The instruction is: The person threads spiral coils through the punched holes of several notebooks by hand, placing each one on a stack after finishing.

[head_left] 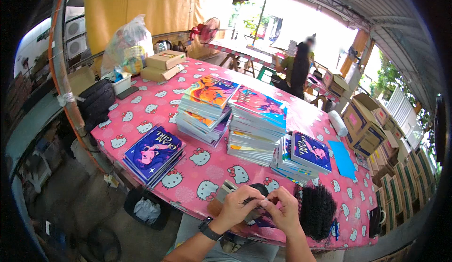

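Observation:
My left hand [239, 205], with a dark watch at its wrist, and my right hand [284, 210] meet at the fingertips over the table's near edge. Both are closed in a pinch; whatever sits between the fingers is too small or hidden to name. Beneath and behind them lie a grey block-like thing [227, 187] and a black rounded thing [258, 187], both partly covered. Close to my right hand lies a thick bundle of black mesh-like strips [318, 212]. A blue pen [334, 229] rests beside that bundle.
Tall stacks of colourful illustrated books [256, 125] stand mid-table, with a lower pile [153, 156] at left and another [308, 154] at right. A blue sheet [343, 159] lies farther right. Cardboard boxes [362, 123] flank the pink table [197, 177]. A person [299, 69] sits beyond.

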Available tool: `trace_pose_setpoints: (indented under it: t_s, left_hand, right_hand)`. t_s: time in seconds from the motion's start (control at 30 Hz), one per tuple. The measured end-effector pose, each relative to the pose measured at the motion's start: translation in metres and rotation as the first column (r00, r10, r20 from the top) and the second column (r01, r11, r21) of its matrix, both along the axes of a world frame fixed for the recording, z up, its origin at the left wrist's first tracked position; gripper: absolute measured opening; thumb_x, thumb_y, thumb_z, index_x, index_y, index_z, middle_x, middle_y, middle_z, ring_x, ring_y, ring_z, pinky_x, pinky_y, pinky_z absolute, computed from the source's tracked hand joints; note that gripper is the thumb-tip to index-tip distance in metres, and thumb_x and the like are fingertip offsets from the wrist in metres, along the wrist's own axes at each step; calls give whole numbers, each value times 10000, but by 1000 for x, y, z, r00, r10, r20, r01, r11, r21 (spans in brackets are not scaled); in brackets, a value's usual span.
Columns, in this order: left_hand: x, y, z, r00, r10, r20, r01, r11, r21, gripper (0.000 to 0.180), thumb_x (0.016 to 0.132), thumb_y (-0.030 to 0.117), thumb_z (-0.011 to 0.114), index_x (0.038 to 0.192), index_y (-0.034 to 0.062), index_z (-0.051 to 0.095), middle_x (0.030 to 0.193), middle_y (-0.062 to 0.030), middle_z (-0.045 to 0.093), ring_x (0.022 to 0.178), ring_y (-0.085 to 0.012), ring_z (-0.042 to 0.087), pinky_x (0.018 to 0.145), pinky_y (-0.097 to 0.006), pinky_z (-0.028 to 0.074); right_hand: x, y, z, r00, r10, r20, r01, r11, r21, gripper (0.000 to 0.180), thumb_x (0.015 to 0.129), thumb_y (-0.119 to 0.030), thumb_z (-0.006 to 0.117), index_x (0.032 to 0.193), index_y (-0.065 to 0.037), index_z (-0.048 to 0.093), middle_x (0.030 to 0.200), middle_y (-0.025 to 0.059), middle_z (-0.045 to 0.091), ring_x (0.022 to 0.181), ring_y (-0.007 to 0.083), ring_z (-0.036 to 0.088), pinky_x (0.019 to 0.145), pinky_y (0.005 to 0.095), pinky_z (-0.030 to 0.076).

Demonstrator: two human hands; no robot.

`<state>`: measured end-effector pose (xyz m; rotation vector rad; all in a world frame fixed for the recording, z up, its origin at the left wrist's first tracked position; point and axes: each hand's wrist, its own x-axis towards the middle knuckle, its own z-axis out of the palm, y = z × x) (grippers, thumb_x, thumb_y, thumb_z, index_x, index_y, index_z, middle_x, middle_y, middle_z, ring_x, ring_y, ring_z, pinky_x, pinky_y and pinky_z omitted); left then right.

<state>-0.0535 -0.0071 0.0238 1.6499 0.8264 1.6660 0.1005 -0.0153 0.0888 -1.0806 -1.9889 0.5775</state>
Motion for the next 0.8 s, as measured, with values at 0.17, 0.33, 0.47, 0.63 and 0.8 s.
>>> trace_pose_setpoints:
  t_s: [0.17,0.33,0.47,0.63,0.8]
  left_hand:
    - [11,13,-5,993,-19,-115,22,1000,19,150,835,132,635,939,27,610,881,-74,622,838,-190,613,739,-300,474]
    - [2,18,-13,997,16,-70,-18,999,-32,145,897,165,560,900,25,595,869,-71,607,797,-191,580,720,-295,459]
    - [-89,23,2,777,606,168,-621,782,52,159,927,186,542,950,32,576,857,-24,567,808,-116,529,743,-262,438]
    - [-231,30,7,302,755,582,-820,517,-246,268,960,273,471,859,34,540,780,29,498,711,-72,436,661,-247,385]
    - [-324,23,-84,14,923,-385,-997,-18,-79,301,910,275,515,898,-24,548,830,-211,602,763,-387,564,674,-435,427]
  right_hand:
    - [-2,0,-6,990,-110,83,91,974,208,103,815,-99,626,844,-6,595,753,126,568,656,268,570,581,335,450]
    - [4,6,2,988,-2,153,-12,996,87,269,816,-144,626,1025,11,559,955,172,581,892,325,557,783,370,443]
    - [24,8,14,944,-270,-191,301,940,160,451,829,-233,630,1196,-9,495,1163,107,538,1056,225,505,887,331,395]
    - [60,24,-38,964,-251,-88,251,968,-13,444,775,-210,677,1147,-9,540,1140,113,558,1011,230,529,868,348,409]
    - [6,18,-72,969,8,245,-31,995,91,424,744,-182,692,1110,-12,563,1000,156,602,926,304,563,810,387,444]
